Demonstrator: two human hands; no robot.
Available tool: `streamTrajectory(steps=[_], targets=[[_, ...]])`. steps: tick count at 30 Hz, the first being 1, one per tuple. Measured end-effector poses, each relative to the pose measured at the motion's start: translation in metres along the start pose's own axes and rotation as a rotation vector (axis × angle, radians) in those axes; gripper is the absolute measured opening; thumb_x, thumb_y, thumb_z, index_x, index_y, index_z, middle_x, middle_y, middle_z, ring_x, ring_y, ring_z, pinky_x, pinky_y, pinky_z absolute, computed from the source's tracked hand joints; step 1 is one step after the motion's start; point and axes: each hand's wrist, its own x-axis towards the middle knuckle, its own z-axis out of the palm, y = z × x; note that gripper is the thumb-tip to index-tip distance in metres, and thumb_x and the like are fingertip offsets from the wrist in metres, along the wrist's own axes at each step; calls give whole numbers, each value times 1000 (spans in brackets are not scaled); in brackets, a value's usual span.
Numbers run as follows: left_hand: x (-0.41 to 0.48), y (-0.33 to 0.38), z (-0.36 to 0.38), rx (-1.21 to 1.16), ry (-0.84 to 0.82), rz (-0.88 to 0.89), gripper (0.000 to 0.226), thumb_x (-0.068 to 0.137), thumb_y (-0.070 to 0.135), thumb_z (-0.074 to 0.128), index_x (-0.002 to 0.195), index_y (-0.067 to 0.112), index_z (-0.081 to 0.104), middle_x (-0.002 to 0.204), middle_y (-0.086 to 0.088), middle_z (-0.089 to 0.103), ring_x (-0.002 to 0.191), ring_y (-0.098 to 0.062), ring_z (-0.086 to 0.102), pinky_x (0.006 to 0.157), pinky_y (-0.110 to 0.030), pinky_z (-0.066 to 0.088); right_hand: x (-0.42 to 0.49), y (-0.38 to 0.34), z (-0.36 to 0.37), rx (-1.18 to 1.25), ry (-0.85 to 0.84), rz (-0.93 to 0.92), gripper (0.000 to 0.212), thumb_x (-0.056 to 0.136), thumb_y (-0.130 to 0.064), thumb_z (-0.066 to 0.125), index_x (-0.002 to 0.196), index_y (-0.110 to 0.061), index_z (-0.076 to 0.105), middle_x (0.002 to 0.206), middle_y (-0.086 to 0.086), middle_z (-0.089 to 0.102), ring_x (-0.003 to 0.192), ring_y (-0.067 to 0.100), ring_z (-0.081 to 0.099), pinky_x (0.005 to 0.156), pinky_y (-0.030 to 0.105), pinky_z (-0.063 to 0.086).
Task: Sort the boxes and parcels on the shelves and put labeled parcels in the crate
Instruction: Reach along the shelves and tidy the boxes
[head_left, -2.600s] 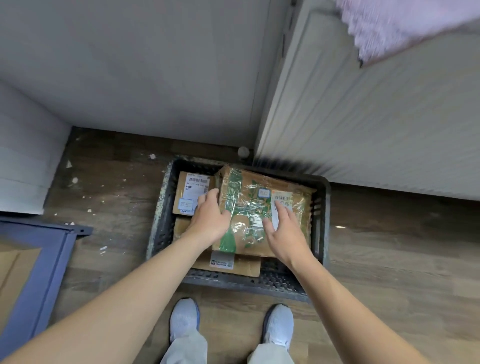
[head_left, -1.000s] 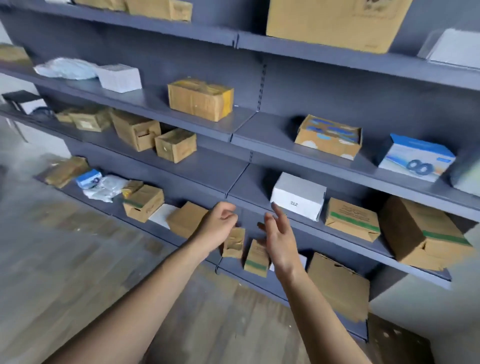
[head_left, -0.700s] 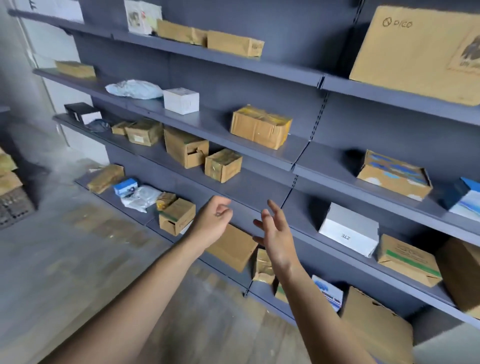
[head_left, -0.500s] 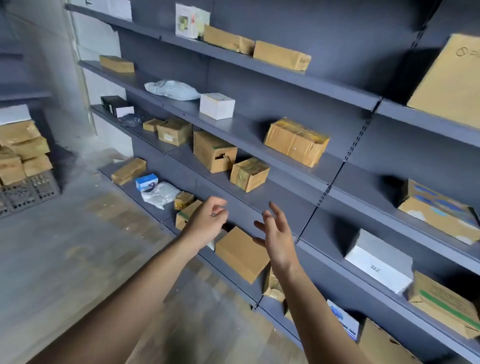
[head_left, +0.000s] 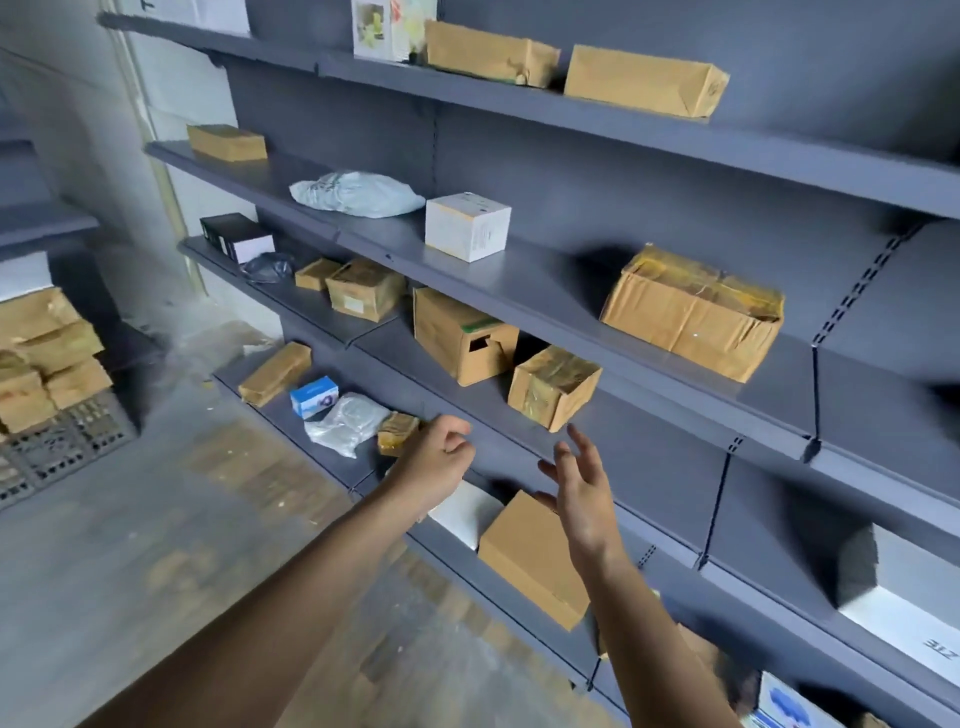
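Grey metal shelves (head_left: 649, 364) carry many cardboard boxes and parcels. My left hand (head_left: 434, 462) hangs empty in front of the lower shelf, fingers loosely curled. My right hand (head_left: 582, 486) is raised beside it with fingers spread, holding nothing. Just above my hands a small taped brown box (head_left: 553, 387) stands on the third shelf beside a taller brown box (head_left: 460, 335). Below my right hand lies a plain brown box (head_left: 530, 561). A dark crate (head_left: 62, 441) stacked with brown parcels (head_left: 47, 358) stands at the far left on the floor.
A large taped box (head_left: 691, 312), a white cube box (head_left: 467, 226) and a pale plastic bag (head_left: 356, 193) sit on the second shelf. A blue box (head_left: 314, 397), a clear bag (head_left: 345, 423) and small brown parcels lie on the low shelf. Wooden floor (head_left: 156, 571) spreads to the left.
I turned from the crate by the wall to the shelves and kept panning left along them. Both hands let go of the parcel in the crate and now hang empty before the shelves.
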Motion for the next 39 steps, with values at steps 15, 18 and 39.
streamTrajectory(steps=[15,18,39], targets=[[198,-32,11,152,-297,-90,31,98,17,48,129,16,51,121,-2,57,97,-19,60,89,-39,54,149,48,34,-227,168,155,50,102,-38,46,149,-20,38,145,10,51,127,28,55,105,55,44],[241,-40,22,137,-346,-107,37,97,14,48,134,12,49,125,-6,56,95,-19,59,87,-39,55,177,60,41,-289,196,181,53,102,-39,45,150,-18,37,147,10,50,127,29,55,106,53,44],[436,-89,100,35,-622,-177,24,94,23,55,117,18,52,110,-3,55,106,-23,57,94,-43,51,309,134,67,-194,513,351,51,69,-53,58,103,-15,62,110,13,64,101,27,60,78,27,45]])
